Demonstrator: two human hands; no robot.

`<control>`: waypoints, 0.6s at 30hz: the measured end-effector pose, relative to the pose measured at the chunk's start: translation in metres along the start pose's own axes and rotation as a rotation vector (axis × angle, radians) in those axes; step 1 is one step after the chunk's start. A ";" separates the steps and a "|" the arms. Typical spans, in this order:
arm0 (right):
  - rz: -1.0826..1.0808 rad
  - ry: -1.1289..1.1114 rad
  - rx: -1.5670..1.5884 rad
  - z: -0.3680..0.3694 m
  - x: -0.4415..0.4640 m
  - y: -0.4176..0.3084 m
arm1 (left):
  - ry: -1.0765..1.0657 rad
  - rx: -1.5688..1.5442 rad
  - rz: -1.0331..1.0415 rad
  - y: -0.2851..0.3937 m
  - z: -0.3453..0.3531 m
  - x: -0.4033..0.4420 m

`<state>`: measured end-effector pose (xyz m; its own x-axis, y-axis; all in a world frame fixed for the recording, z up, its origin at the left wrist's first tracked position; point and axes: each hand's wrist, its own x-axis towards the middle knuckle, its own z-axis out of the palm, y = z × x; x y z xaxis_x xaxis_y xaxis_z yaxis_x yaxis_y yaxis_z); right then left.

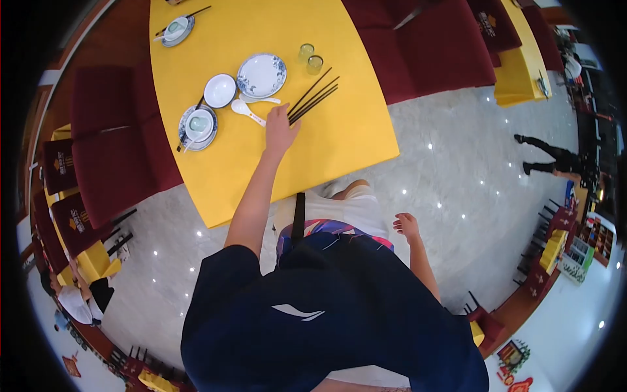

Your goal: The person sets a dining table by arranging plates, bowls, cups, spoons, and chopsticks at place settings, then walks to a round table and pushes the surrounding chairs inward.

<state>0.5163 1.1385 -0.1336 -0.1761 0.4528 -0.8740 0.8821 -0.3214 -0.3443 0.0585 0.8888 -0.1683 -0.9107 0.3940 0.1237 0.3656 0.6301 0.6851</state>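
Note:
My left hand [281, 132] reaches over the yellow tablecloth, its thumb and fingers around the near ends of several dark chopsticks [315, 101], which fan out away from it. Just left of the fingers lies a white spoon [247, 112], with another white spoon [262, 100] behind it. Beyond these are a blue-patterned plate [261, 75] and a white bowl [220, 90]. Two small glasses [315, 64] stand past the chopsticks. My right hand [406, 225] hangs beside my body over the floor, fingers loosely apart and holding nothing.
A place setting [198, 126] with stacked dishes sits at the table's left edge; another [176, 30] is farther back. Dark red chairs [117, 134] flank the yellow table [353, 134]. People are at the far left and right, with more tables around.

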 end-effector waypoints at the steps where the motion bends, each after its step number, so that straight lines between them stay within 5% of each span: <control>1: 0.037 -0.022 -0.043 -0.016 0.012 -0.011 | 0.008 0.209 0.138 0.011 0.009 0.015; 4: 0.060 -0.116 -0.095 -0.060 0.046 -0.055 | -0.169 0.273 0.081 0.016 0.044 0.044; 14: 0.072 -0.246 -0.483 -0.271 0.307 -0.219 | -0.094 0.454 -0.218 0.045 0.079 0.032; 18: -0.168 -0.175 -0.466 -0.287 0.301 -0.326 | -0.013 0.533 -0.371 0.068 0.090 0.017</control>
<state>0.3008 1.6188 -0.1861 -0.3672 0.3081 -0.8776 0.9291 0.1663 -0.3304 0.0854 0.9984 -0.1847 -0.9937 0.0923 -0.0637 0.0754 0.9703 0.2298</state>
